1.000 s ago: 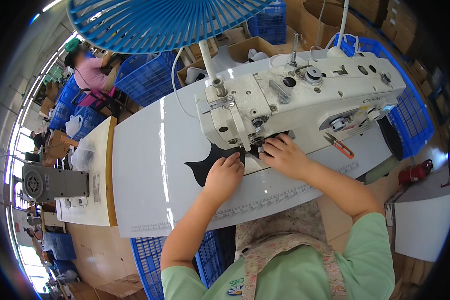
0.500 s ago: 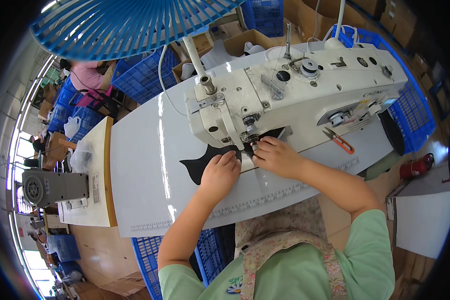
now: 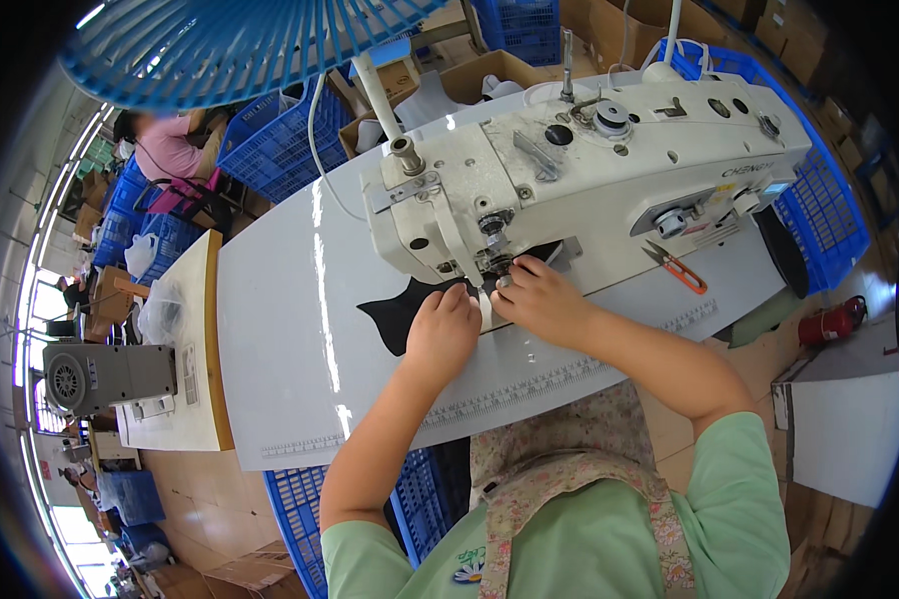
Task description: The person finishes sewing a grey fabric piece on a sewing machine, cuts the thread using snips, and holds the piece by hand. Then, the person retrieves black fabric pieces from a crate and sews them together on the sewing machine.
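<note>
A black fabric piece point(image 3: 394, 317) with a pointed, curved outline lies on the white bed of a sewing machine point(image 3: 509, 180). Part of it passes beneath the presser foot, and more black material shows behind my right fingers. My left hand point(image 3: 444, 325) grips the fabric just left of the needle area, its fingers bent and pressed together. Close in front of the needle, my right hand point(image 3: 544, 304) has its thumb and fingers pinched at the fabric's edge, with a ring-like band on one finger. My fingers hide the stitching point.
Orange-handled thread snips point(image 3: 677, 268) lie right of my right forearm. A ruler strip point(image 3: 529, 382) runs along the table's near edge. Above the left side hangs a blue slatted lampshade point(image 3: 240, 50). Blue crates point(image 3: 824, 200) surround the table, and a person point(image 3: 170, 150) sits at far left.
The view has shifted slightly, with the machine now higher in the picture. My right fingers have moved a little left, nearer my left hand. Both hands stay at the fabric.
</note>
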A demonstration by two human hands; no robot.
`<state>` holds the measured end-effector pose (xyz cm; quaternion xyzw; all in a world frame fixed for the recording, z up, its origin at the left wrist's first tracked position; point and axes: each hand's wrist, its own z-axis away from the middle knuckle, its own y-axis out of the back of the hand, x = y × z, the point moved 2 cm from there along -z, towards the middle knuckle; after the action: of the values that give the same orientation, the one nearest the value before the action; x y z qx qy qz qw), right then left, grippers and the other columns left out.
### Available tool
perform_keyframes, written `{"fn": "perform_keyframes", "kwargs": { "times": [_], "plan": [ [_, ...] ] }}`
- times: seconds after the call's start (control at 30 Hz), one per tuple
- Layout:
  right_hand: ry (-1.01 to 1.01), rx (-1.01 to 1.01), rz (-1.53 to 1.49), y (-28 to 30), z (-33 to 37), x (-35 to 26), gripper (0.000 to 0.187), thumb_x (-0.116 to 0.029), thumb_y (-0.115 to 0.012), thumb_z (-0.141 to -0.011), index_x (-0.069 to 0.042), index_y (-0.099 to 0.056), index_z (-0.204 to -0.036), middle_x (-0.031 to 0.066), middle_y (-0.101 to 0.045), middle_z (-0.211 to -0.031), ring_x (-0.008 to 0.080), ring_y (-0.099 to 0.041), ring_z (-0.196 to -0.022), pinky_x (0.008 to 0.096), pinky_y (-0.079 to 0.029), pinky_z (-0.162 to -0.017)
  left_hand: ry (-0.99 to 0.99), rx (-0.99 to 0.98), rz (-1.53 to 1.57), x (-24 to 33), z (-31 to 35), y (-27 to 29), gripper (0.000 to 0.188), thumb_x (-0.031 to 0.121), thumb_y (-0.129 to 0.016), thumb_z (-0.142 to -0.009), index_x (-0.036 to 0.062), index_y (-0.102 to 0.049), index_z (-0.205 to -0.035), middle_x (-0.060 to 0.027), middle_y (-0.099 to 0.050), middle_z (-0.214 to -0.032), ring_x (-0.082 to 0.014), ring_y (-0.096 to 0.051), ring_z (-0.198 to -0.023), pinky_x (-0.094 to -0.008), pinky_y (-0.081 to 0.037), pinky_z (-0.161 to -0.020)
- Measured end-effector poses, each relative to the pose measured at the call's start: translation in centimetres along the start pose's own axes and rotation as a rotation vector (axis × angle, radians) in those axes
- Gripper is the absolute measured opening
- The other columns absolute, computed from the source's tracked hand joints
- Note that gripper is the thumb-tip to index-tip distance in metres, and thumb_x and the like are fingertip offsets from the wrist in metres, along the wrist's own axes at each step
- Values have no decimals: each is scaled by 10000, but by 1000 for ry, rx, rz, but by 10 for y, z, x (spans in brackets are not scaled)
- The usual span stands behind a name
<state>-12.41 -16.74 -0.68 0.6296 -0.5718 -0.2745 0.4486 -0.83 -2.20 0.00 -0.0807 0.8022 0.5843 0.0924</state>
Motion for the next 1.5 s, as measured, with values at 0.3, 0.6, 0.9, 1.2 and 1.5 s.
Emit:
{"fn": "perform_keyframes", "kwargs": {
  "times": [0.3, 0.6, 0.9, 1.2, 1.5],
  "plan": [
    [-76, 52, 73, -8, -7, -3, 83, -180, -606, -788, -104, -630, -762, 28, -669, -816, 218, -574, -1000, 371, -406, -948, 21, -4, -41, 0, -8, -5, 172, 105, -619, -736, 9, -623, -878, -111, -664, -987, -239, -602, -984, -341, -491, -857],
    [-102, 10, 98, -14, -10, -5, 74, -175, -602, -789, -118, -648, -779, 17, -666, -834, 210, -563, -1030, 357, -394, -943, 88, -101, -81, 4, -8, -11, 193, 117, -611, -761, 11, -633, -920, -104, -656, -996, -247, -602, -1021, -348, -472, -912],
    [-177, 83, 18, 14, 18, 29, 97, -164, -584, -789, -96, -624, -845, 62, -616, -978, 228, -579, -980, 394, -436, -909, 225, -21, -45, -9, 31, 34, 235, 121, -579, -784, 17, -640, -986, -120, -650, -1080, -292, -590, -1112, -411, -416, -1028],
    [207, -231, -23, 18, -12, -5, 71, -133, -620, -743, -94, -653, -693, 73, -561, -896, 235, -598, -840, 349, -495, -723, -38, -172, 7, 11, 9, 44, 118, 110, -619, -690, 83, -590, -802, -19, -542, -755, -206, -548, -753, -330, -417, -634],
    [162, -357, -38, 14, -21, -9, 151, -206, -591, -797, -108, -683, -728, 72, -682, -850, 227, -655, -797, 397, -483, -778, -220, 47, -22, -1, -7, 41, 124, 124, -597, -776, 68, -602, -887, -69, -658, -962, -256, -628, -1008, -361, -478, -844]
  ]
}}
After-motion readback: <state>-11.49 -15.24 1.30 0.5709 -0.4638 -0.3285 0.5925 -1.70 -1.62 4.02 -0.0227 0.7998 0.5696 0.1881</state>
